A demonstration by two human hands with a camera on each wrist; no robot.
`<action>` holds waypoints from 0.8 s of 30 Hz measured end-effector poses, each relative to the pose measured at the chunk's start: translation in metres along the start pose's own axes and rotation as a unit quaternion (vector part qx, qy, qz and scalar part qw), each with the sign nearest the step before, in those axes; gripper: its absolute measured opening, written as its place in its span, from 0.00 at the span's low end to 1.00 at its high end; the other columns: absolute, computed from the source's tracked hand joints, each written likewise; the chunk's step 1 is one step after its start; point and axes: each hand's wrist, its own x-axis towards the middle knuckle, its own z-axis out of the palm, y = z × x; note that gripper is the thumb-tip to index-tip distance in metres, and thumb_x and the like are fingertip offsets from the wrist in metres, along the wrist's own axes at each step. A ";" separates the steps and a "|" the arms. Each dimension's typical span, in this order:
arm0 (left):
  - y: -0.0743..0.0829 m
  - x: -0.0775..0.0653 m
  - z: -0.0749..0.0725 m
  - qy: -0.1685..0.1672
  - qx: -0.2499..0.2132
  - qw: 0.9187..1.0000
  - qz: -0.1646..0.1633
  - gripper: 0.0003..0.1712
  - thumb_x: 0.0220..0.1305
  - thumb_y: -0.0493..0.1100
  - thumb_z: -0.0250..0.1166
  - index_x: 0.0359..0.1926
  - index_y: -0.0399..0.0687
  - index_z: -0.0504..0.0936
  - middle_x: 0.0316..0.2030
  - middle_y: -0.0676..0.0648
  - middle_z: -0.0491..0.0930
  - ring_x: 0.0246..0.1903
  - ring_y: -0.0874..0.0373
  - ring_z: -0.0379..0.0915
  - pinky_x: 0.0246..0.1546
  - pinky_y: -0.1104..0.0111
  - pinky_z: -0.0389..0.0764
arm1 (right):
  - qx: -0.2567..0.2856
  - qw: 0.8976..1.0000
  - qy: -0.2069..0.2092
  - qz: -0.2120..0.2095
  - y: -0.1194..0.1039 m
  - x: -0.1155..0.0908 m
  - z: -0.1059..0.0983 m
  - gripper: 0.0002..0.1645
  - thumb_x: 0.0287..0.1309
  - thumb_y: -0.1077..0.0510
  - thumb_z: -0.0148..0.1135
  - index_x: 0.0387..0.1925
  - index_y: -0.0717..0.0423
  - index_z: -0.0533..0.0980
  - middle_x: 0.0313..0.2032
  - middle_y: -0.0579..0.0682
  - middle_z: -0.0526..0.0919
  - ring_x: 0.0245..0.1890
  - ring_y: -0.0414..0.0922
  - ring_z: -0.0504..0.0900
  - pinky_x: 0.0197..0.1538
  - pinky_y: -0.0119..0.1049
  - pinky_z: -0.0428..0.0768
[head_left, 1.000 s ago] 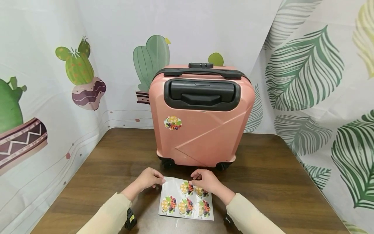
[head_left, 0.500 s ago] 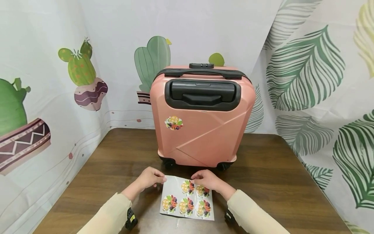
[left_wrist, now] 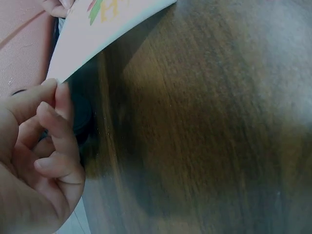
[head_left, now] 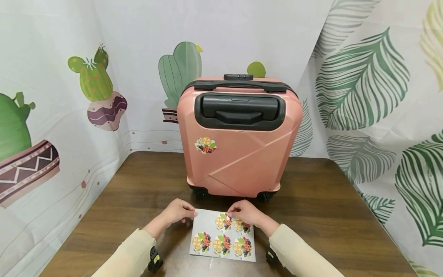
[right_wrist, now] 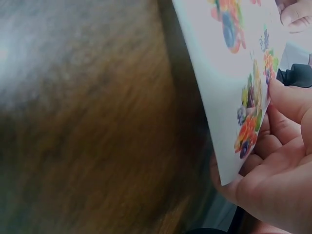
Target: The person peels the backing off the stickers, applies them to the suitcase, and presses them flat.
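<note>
A white sheet of fruit stickers (head_left: pixel 221 258) is held just above the table's front part, with several round stickers on it and a bare spot at its far left. My left hand (head_left: pixel 178 210) pinches the far left corner between thumb and forefinger; the left wrist view shows that pinch and the sheet's lifted edge. At the far edge, right of its middle, my right hand (head_left: pixel 247 212) grips the sheet, thumb on top and other fingers beneath it. Behind the sheet stands a pink suitcase (head_left: pixel 242 161), upright, with one round fruit sticker (head_left: pixel 205 145) on its left side.
The suitcase has a black recessed pull handle (head_left: pixel 238 111) and black wheels (head_left: pixel 264 196) resting on the brown wooden table (head_left: pixel 311 215). Behind the table hangs a white cloth (head_left: pixel 138 30) printed with cacti and leaves.
The sheet tilts slightly differently and has shifted a little to the right. Both hands keep their hold on it. The suitcase has not moved.
</note>
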 end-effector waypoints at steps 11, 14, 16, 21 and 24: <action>0.004 0.006 -0.003 -0.037 0.043 0.998 -0.005 0.14 0.66 0.43 0.68 0.47 0.39 0.89 0.36 0.44 0.90 0.27 0.61 0.78 0.23 0.70 0.70 | -0.018 1.000 0.005 -0.011 -0.003 -0.003 -0.003 0.08 0.67 0.59 0.65 0.38 0.60 0.85 0.33 0.52 0.85 0.23 0.38 0.69 0.28 0.31 0.70; 0.010 0.011 -0.002 -0.034 0.049 0.998 0.034 0.16 0.67 0.43 0.67 0.50 0.38 0.88 0.46 0.40 0.89 0.43 0.52 0.83 0.41 0.61 0.83 | -0.023 1.000 0.007 -0.012 -0.003 -0.002 -0.003 0.08 0.67 0.59 0.65 0.39 0.60 0.85 0.33 0.51 0.85 0.22 0.37 0.68 0.28 0.31 0.69; 0.014 0.013 0.000 -0.038 0.057 0.996 0.061 0.16 0.68 0.45 0.66 0.50 0.38 0.88 0.51 0.39 0.87 0.53 0.46 0.82 0.53 0.54 0.82 | -0.019 1.000 0.007 -0.009 -0.003 -0.002 -0.003 0.08 0.67 0.59 0.65 0.39 0.59 0.85 0.32 0.50 0.84 0.19 0.37 0.66 0.26 0.31 0.68; 0.023 0.016 0.008 -0.053 0.087 0.989 0.112 0.19 0.69 0.50 0.66 0.49 0.40 0.89 0.49 0.41 0.88 0.51 0.49 0.83 0.51 0.57 0.83 | -0.007 1.000 0.006 -0.001 -0.003 -0.003 -0.002 0.08 0.68 0.58 0.64 0.38 0.59 0.85 0.30 0.48 0.82 0.17 0.39 0.65 0.22 0.32 0.66; 0.027 0.018 0.012 -0.056 0.113 0.983 0.130 0.18 0.68 0.50 0.67 0.48 0.41 0.89 0.47 0.43 0.89 0.47 0.53 0.84 0.47 0.61 0.83 | -0.002 1.000 0.005 0.002 -0.003 -0.004 -0.002 0.09 0.68 0.58 0.64 0.38 0.59 0.85 0.31 0.49 0.82 0.20 0.39 0.69 0.22 0.32 0.68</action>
